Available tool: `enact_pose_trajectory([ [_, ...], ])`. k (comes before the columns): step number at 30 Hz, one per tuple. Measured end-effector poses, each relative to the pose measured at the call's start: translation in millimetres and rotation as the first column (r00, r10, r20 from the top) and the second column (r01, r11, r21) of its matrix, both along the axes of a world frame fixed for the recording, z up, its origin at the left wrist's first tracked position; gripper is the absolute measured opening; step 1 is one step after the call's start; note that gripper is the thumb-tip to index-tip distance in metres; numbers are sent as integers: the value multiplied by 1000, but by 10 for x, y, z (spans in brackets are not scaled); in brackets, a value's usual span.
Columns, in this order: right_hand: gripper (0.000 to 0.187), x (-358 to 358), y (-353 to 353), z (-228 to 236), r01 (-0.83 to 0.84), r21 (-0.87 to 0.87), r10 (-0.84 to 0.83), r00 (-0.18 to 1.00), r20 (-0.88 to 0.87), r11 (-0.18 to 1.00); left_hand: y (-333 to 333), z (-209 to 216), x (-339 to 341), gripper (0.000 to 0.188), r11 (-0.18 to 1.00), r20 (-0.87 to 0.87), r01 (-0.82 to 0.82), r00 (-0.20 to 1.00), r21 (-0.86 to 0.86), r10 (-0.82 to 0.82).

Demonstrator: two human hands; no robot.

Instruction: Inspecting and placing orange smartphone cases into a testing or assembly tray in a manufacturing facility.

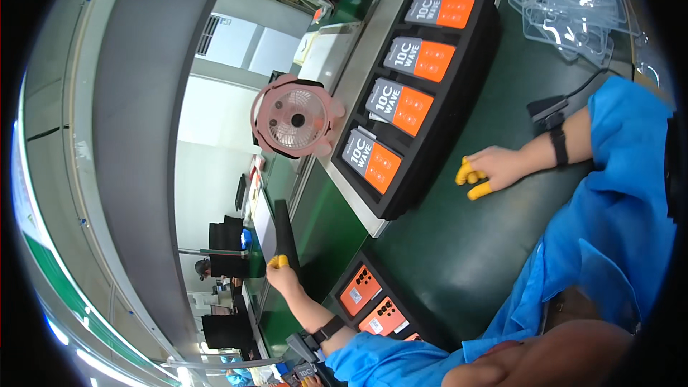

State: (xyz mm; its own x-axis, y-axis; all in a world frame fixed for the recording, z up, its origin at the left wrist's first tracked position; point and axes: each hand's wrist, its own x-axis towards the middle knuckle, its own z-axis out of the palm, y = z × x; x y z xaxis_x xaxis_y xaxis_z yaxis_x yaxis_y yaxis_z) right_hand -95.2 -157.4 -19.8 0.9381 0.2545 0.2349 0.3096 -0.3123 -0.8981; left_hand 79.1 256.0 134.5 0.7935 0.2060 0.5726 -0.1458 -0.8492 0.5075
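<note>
At the left end of the green workbench (437,251), a black slab (285,233) rises on a slant from the person's left hand (285,278), whose fingers look closed about its lower end. Its far face is hidden, so whether it is a flat sheet or a tray seen edge-on cannot be told. It will probably handle as light and fairly stiff, with a matt surface that should not slip much; a pinch on the rim seems right, with a second hold on the opposite edge to check any bending.

Below and right of that hand lies a black tray of orange devices (360,291); these look smooth, likely slick and fragile, best lifted by their sides. Farther up, a larger black tray (448,111) bears four grey-and-orange boxes (399,106), presumably stiff card. A pink fan (296,120) stands beside it. The right hand (493,170) is empty, its fingers loosely curled and parted, near that larger tray but not touching it.
</note>
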Motion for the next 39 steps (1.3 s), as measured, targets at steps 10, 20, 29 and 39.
enact_pose_trajectory([
  [10, 44, 323, 998, 1581, 199, 818, 306, 858, -412, 540, -1927, 214, -1314, 24, 790, -33, 575, 804, -212, -594],
  [20, 17, 556, 225, 1368, 142, 963, 504, 829, -243, 231, -1163, -958, -769, 49, -226, -11, 73, 937, -972, 350],
  [29, 16, 379, -1553, 1501, 194, 922, 133, 959, -249, 334, -1543, -670, -841, 38, -393, 318, 179, 891, -902, -323],
  [39, 15, 701, -2499, 1232, 395, 754, -165, 916, -365, 525, -2185, -892, -906, 26, 190, -37, 71, 857, -979, -514],
])
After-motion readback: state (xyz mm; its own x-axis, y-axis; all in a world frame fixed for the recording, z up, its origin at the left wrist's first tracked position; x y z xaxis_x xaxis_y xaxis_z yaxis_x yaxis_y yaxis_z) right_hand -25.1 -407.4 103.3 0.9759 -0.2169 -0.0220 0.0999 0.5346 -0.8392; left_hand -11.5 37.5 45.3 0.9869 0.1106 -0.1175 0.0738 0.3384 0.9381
